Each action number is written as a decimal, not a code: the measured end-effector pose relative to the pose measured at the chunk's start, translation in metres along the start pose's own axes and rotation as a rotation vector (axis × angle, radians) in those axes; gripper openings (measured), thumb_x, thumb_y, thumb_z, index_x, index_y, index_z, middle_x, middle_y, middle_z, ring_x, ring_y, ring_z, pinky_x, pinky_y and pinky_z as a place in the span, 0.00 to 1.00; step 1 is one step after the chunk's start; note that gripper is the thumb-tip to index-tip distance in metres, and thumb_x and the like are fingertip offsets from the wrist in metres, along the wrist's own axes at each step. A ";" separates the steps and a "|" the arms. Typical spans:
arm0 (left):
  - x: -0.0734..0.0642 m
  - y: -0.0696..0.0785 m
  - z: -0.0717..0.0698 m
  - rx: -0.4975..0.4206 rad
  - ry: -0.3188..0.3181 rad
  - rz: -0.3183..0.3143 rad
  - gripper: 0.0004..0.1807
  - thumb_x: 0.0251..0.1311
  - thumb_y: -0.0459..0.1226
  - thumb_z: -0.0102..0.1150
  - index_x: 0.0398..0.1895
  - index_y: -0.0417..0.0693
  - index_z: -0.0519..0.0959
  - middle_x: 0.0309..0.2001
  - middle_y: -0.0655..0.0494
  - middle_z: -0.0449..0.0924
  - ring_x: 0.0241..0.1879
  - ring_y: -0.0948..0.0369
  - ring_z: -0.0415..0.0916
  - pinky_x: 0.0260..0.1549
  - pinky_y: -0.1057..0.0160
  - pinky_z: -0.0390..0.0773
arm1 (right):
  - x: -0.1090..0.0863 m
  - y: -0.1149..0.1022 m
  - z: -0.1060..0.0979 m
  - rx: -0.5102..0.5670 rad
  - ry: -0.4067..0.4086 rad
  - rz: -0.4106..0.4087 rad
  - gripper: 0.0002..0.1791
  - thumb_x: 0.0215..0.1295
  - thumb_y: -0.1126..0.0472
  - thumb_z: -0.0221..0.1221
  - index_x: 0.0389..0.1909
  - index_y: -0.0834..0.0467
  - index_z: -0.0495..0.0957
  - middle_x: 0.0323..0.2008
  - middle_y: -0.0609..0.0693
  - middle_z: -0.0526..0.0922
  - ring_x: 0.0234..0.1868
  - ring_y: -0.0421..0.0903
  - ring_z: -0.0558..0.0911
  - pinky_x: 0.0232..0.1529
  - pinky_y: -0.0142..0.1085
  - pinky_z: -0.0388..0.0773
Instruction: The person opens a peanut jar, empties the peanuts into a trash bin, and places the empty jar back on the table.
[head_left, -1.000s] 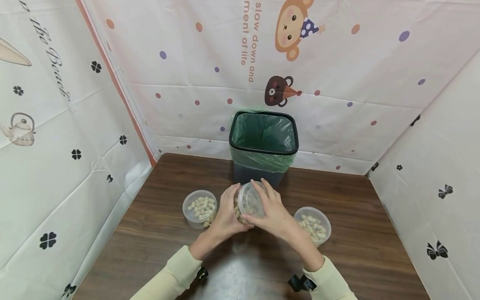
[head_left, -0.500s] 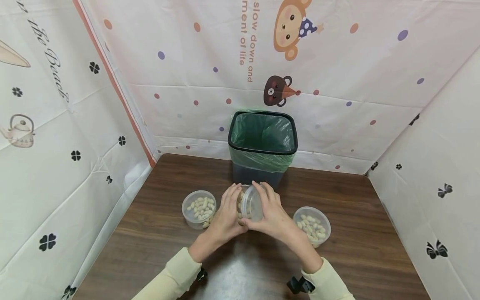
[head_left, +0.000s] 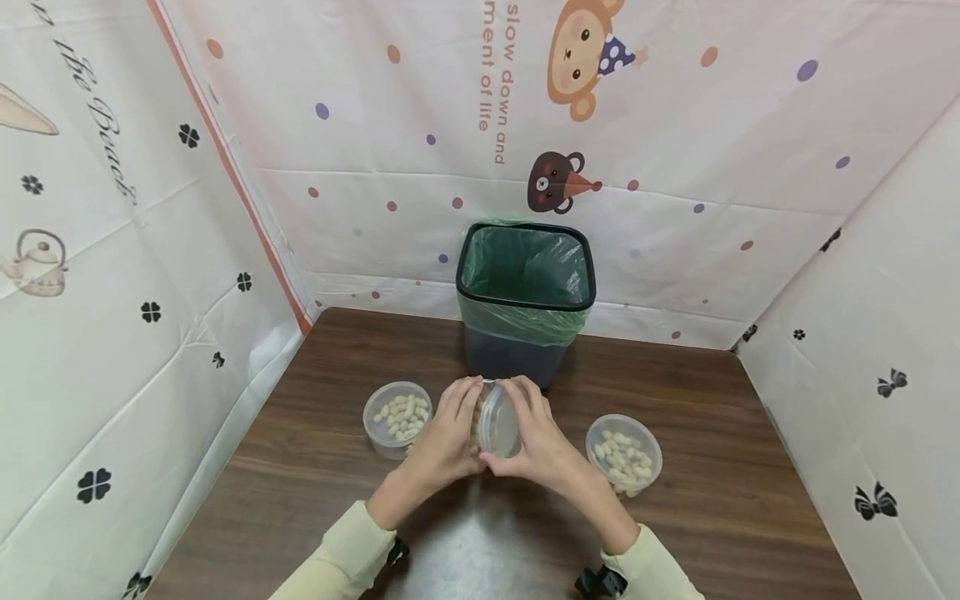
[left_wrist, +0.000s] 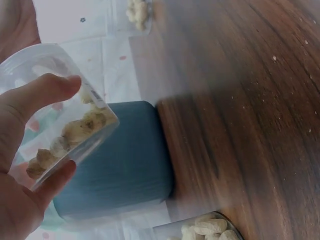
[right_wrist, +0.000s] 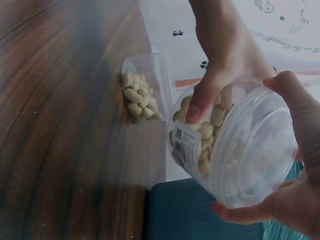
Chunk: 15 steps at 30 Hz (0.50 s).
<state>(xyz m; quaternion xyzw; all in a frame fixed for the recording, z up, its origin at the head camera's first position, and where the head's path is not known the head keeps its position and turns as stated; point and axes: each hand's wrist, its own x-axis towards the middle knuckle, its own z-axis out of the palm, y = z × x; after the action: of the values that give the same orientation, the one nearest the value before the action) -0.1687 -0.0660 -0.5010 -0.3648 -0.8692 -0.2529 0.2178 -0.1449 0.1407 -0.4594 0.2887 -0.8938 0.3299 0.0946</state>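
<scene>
Both hands hold a clear round plastic tub [right_wrist: 192, 152] of unshelled peanuts, tilted on its side above the table in front of the bin. My left hand [head_left: 442, 433] grips the tub's body, thumb and fingers round the wall. My right hand [head_left: 542, 433] grips the lid [right_wrist: 260, 145] by its edge, fingers spread around the rim. The lid sits over the tub's mouth and faces right. Through the wall in the left wrist view, peanuts [left_wrist: 75, 130] lie along the lower side. A printed label [right_wrist: 185, 142] shows on the tub in the right wrist view.
A grey bin [head_left: 513, 354] with a green liner [head_left: 525, 258] stands at the back of the wooden table [head_left: 720, 417]. One open tub [head_left: 384, 446] of peanuts stands left of the hands, another open tub [head_left: 654, 437] to their right. Printed cloth walls enclose the table.
Both hands have come down slightly and nearer the body with the tub. Over the second, the tub has turned so its lid faces more to the right. The lid stays on it.
</scene>
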 end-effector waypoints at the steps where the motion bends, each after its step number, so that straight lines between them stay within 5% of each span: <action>1: 0.000 0.000 -0.001 -0.014 -0.020 -0.010 0.67 0.25 0.44 0.87 0.73 0.34 0.58 0.71 0.39 0.62 0.70 0.42 0.61 0.56 0.50 0.80 | -0.001 0.001 0.000 -0.019 -0.008 -0.037 0.56 0.45 0.48 0.78 0.74 0.55 0.59 0.71 0.65 0.57 0.66 0.68 0.65 0.51 0.59 0.80; 7: -0.005 -0.002 -0.008 -0.096 -0.175 -0.093 0.70 0.23 0.45 0.90 0.75 0.37 0.58 0.71 0.41 0.65 0.71 0.45 0.62 0.56 0.49 0.80 | -0.002 0.008 0.005 -0.099 -0.098 -0.233 0.55 0.42 0.51 0.79 0.73 0.55 0.62 0.72 0.65 0.56 0.70 0.68 0.60 0.55 0.58 0.78; 15: -0.006 0.001 -0.003 -0.055 -0.165 -0.113 0.70 0.24 0.45 0.90 0.76 0.38 0.58 0.73 0.42 0.62 0.73 0.46 0.60 0.51 0.52 0.83 | -0.009 0.011 0.005 -0.063 -0.087 -0.168 0.57 0.46 0.48 0.79 0.76 0.50 0.58 0.77 0.62 0.52 0.76 0.68 0.51 0.63 0.63 0.71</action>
<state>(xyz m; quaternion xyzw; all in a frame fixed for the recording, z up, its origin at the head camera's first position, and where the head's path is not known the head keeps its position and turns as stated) -0.1636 -0.0703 -0.5015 -0.3406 -0.8960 -0.2579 0.1209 -0.1439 0.1484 -0.4718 0.3737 -0.8796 0.2797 0.0919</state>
